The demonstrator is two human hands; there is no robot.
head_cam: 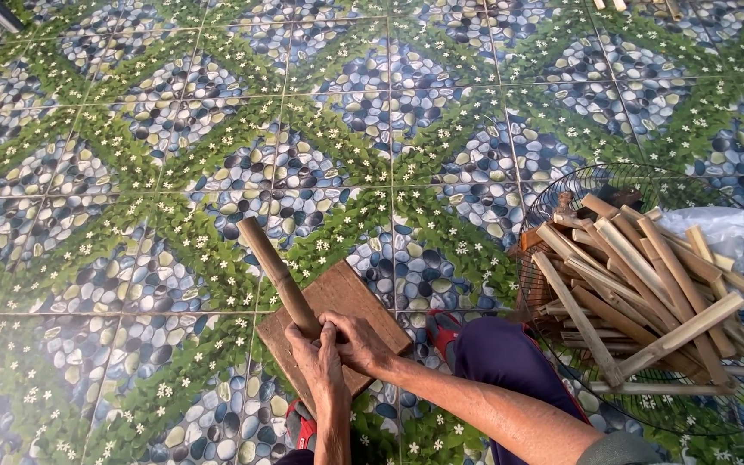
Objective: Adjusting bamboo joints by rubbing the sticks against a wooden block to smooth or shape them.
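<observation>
your left hand (319, 372) and right hand (359, 343) are both gripping closed around the bamboo stick's (275, 274) lower end, pressing it onto the wooden board (350, 297).

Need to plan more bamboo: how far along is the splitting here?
Done: a heap of split bamboo strips lies on the round wire grille. In hand: both hands, left hand and right hand, hold one whole bamboo stick on the wooden board. Left: that stick is still unsplit.

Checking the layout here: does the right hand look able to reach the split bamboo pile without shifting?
Probably yes. The pile of split bamboo lies on a wire grille just beyond the right knee, with nothing between. But the right hand now grips the bamboo stick.
</observation>
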